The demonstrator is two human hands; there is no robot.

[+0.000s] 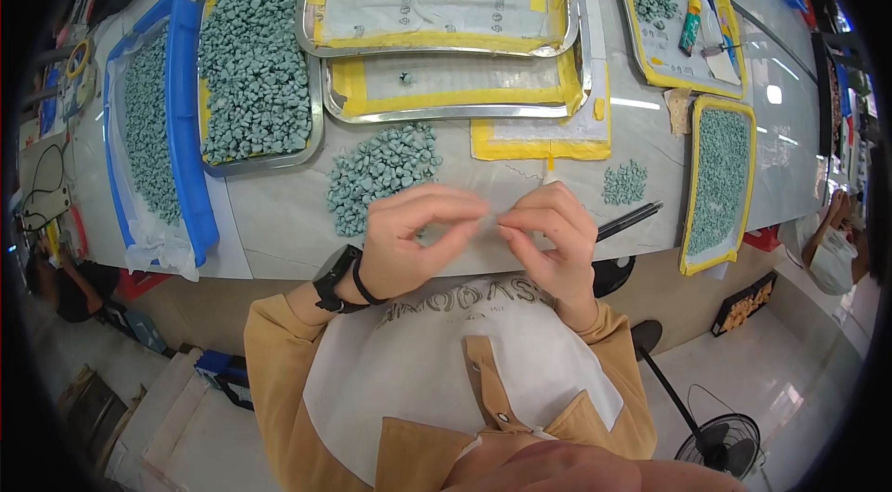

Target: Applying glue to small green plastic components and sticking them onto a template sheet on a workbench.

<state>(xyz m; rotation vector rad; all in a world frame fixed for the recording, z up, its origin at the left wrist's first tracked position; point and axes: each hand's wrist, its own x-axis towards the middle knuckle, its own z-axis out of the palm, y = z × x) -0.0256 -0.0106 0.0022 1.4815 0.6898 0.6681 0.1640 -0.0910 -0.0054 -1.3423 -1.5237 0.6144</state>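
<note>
My left hand (409,236), with a black watch (337,278) and a black band at the wrist, is closed in a pinch at the table's near edge. Facing it, a small gap away, my right hand (556,236) pinches with thumb and fingertips. Whatever either pinch holds is too small to make out. Just beyond my left hand lies a loose pile of grey-green stones (381,167), partly hidden by that hand. A smaller pile of finer grey-green stones (625,183) lies right of my right hand, with a black pen-like tool (630,221) nearer me.
Stacked trays with yellow-taped edges (446,48) stand ahead. Left are a metal tray of stones (255,65) and a blue tray (190,130). Right are a narrow tray of fine stones (720,181) and a tray (683,72) holding a green tube (690,30). A fan (720,444) stands below right.
</note>
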